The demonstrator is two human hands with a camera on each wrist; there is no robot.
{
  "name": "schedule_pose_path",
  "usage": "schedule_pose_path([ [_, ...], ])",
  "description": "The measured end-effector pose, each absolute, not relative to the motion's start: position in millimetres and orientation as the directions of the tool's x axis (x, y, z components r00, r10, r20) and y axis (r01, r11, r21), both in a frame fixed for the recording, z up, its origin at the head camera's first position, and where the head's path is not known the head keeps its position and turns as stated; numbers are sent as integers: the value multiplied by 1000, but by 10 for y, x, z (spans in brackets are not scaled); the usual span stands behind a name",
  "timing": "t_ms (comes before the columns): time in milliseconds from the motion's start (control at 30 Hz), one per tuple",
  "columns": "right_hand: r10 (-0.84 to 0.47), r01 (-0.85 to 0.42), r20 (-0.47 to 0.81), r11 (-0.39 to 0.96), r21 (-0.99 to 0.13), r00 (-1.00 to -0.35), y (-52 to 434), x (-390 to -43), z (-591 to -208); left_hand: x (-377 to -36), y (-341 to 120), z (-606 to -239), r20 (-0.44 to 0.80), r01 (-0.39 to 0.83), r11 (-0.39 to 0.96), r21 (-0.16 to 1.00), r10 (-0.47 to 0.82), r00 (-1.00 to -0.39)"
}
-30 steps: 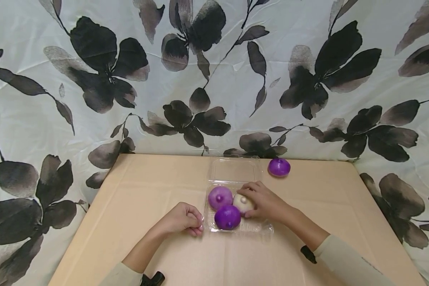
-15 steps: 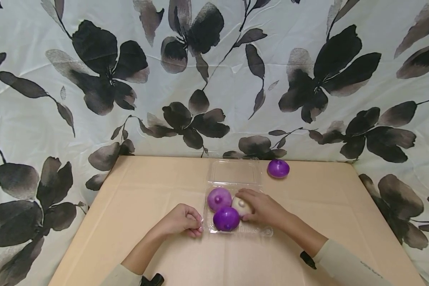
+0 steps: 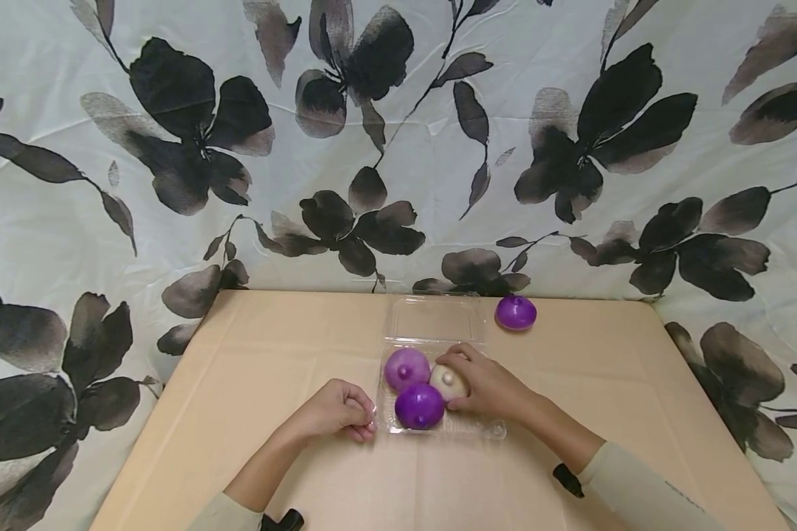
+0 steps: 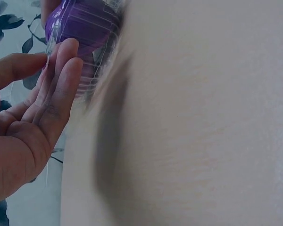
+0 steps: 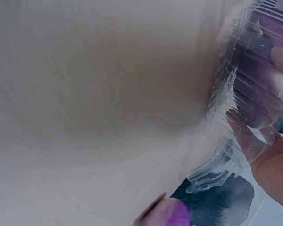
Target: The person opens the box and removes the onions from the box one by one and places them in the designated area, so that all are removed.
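Cream round onion (image 3: 449, 383) gripped by right hand (image 3: 486, 381), thumb and fingers round it, inside clear plastic hinged box (image 3: 466, 423). Left hand (image 3: 339, 408) pinches the box's left rim. Light-purple round onion (image 3: 406, 369) and deep-purple round onion (image 3: 420, 406) crowd alongside; glossy purple round onion (image 3: 516, 313) sits outside on tan worktop (image 3: 285, 332). Risk: sideways shove could roll neighbours; rim tug could tip thin box.

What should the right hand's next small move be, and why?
Probably loosen the right hand from the white onion: that onion appears to sit in the clear container beside two purple onions, the left hand pinches the container's edge, and another purple onion lies outside.
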State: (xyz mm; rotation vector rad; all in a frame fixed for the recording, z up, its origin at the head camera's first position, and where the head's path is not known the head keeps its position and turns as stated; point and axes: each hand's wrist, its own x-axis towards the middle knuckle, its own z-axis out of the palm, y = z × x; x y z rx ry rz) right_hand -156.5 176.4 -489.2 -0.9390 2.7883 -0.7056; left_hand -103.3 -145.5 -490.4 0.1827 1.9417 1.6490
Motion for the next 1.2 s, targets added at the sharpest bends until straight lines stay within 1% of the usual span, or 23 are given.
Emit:
schedule_pose_path([
  [133, -593, -542, 46, 698, -467, -804, 1772, -1548, -4873, -1028, -1458, -4890, -333, -253, 227, 940, 463, -821],
  [300, -566, -516, 65, 692, -504, -822, 1804, -1536, -4818, -1026, -1457, -4885, -327, -248, 223, 943, 467, -822],
  [567, -561, -559, 195, 605, -567, -805, 1920, -1581, -4743, -1030, -1461, -4889, -329, -252, 220, 942, 463, -823],
  [700, -537, -546, 224, 570, -615, -813, 1995, -1604, -4717, -1031, -1460, -4880, -328, -252, 219, 943, 464, -823],
  [933, -491, -552, 288, 569, -609, -822, 2177, -1615, -4605, -1034, -1456, -4883, -324, -249, 216, 944, 471, -820],
  [1200, -410, -521, 327, 585, -622, -851, 2379, -1646, -4581, -1031, -1456, -4866, -325, -250, 215, 944, 472, -819],
])
